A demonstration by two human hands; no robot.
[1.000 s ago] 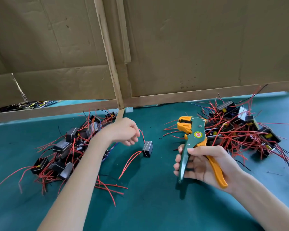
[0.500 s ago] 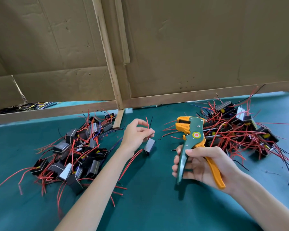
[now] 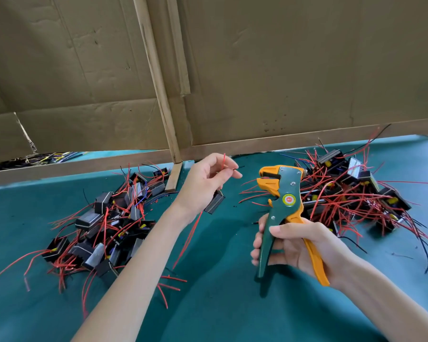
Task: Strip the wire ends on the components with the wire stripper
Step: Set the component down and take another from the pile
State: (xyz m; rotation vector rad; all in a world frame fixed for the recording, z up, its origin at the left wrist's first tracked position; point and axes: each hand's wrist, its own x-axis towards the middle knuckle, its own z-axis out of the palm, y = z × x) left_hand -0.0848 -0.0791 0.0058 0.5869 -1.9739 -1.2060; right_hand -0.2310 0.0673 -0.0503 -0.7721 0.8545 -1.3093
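Near the table's [image 3: 220,314] middle, the right hand [image 3: 304,245] is gripping the wire stripper [image 3: 286,201]. Just beyond, the left hand [image 3: 203,183] is pinching a red wire [image 3: 223,161], its component [image 3: 214,202] dangling underneath. Presenting the wire seems to be the step in hand; next, its tip needs steering into the stripper's mouth.
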